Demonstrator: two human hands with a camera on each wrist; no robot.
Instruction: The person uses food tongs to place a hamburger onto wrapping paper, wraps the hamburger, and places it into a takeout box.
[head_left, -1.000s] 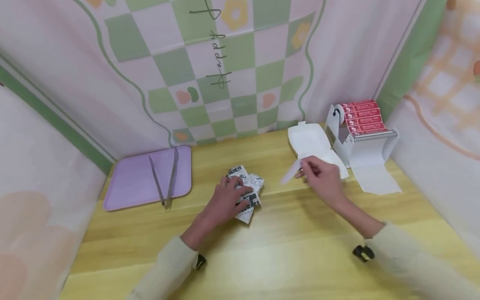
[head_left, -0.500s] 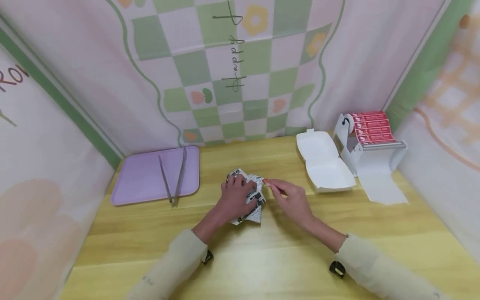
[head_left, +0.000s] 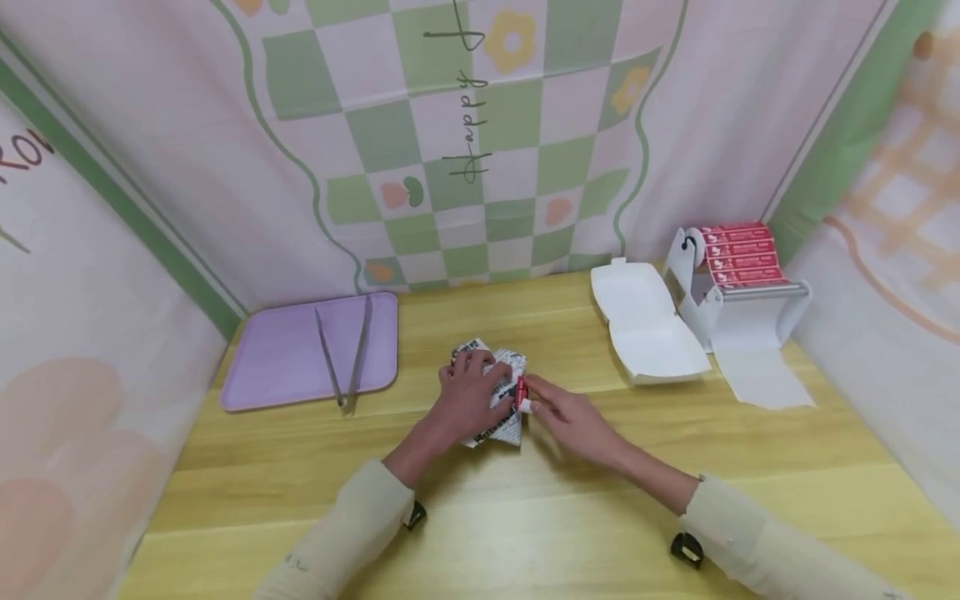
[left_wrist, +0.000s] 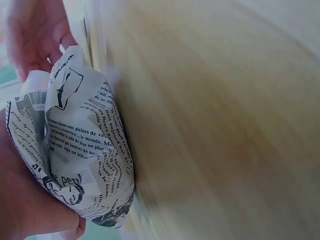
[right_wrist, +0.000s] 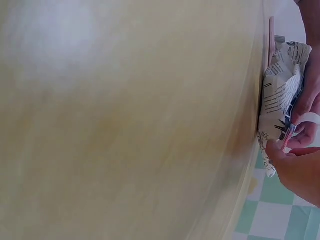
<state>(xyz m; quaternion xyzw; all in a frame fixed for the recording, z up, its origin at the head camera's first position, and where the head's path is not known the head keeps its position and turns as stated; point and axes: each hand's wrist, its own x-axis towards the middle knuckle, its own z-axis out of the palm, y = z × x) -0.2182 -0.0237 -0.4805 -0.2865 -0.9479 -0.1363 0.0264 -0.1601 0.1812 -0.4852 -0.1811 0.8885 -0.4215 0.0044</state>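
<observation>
A parcel wrapped in newsprint-patterned paper [head_left: 510,429] lies on the wooden table in front of me, its contents hidden. Over its top, my left hand [head_left: 472,396] bends its fingers and thumb and holds the folds down. From the right side, my right hand [head_left: 573,421] pinches a red and white sticker [head_left: 522,392] against the parcel's right edge. In the left wrist view the paper [left_wrist: 85,135] looks crumpled and overlapped, with the right hand [left_wrist: 37,35] behind it. The right wrist view has the thumb and fingers of the right hand [right_wrist: 295,170] right at the red strip.
A purple tray [head_left: 277,358] stands at the back left, with metal tongs [head_left: 347,367] lying over its right part. At the back right are an opened white takeaway box [head_left: 652,337] and a dispenser [head_left: 750,292] with a roll of red stickers [head_left: 742,250]. Patterned cloth hangs behind.
My right hand has moved left from near the white box to the parcel, bringing the sticker to its right edge, then slightly nearer me. The left hand stays on the parcel.
</observation>
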